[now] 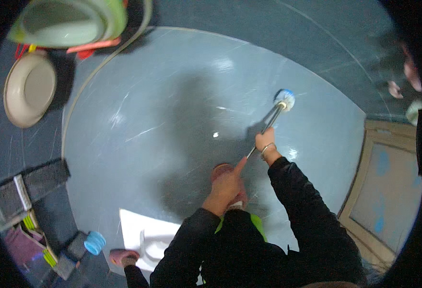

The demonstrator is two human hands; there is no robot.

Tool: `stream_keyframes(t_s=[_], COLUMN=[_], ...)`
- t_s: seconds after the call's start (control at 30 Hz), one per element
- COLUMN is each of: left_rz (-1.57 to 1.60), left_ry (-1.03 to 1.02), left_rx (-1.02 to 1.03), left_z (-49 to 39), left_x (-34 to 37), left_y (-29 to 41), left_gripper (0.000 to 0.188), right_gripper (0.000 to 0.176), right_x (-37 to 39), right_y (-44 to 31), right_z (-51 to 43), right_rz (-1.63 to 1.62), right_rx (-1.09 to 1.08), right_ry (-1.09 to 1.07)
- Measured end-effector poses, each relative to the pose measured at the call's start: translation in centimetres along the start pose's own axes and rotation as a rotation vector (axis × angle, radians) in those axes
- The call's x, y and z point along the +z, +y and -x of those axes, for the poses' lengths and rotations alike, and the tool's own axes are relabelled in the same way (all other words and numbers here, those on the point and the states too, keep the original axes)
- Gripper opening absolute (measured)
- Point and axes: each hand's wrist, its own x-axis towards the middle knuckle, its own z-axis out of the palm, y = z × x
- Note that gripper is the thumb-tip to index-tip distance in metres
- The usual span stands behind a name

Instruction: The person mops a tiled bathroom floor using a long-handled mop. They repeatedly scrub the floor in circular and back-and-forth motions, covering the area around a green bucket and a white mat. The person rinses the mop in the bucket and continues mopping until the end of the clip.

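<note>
My right hand (266,139), with a bracelet at the wrist, grips the metal pole of a long-handled brush (276,114). Lower down, my left hand (225,189) is closed around the end of the same pole, its index finger stretched along it. The pole slants away to the upper right. Its round head of white and blue bristles (285,99) appears to rest against the grey marbled tile surface (182,79). My left palm is turned from view. Below my hands, one foot wears a pink slipper (221,169).
A white squat toilet (135,219) lies at lower left, beside my other pink slipper (119,256). Stacked basins (112,21), a beige basin (11,93) and a pale hose (85,82) are on the left. A shelf (42,180) stands below them. A framed door (383,194) is at right.
</note>
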Motion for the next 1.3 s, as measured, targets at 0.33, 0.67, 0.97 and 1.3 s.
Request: stream_keyframes(t_s=[0.33, 0.67, 0.97, 1.3], left_rz=[0.642, 0.132, 0.711, 0.285], left_ry=[0.526, 0.293, 0.826, 0.386], left_rx=[-0.849, -0.184, -0.369, -0.278], left_z=[17.0, -3.0, 12.6, -2.5], left_x=[-1.7, -6.4, -2.7, -11.1], left_y=[-5.0, -3.4, -6.8, -3.8], left_gripper=[0.062, 0.07, 0.063, 0.068], right_gripper=[0.056, 0.02, 0.032, 0.028], right_x=[29.2, 10.5, 33.2, 17.8], right_y=[-9.1, -13.0, -12.5, -18.4], right_z=[15.9, -8.5, 12.8, -7.7], right_rz=[0.534, 0.585, 0.645, 0.393], right_rx=[-0.497, -0.147, -0.609, -0.29], right_ry=[-0.621, -0.164, -0.865, -0.3])
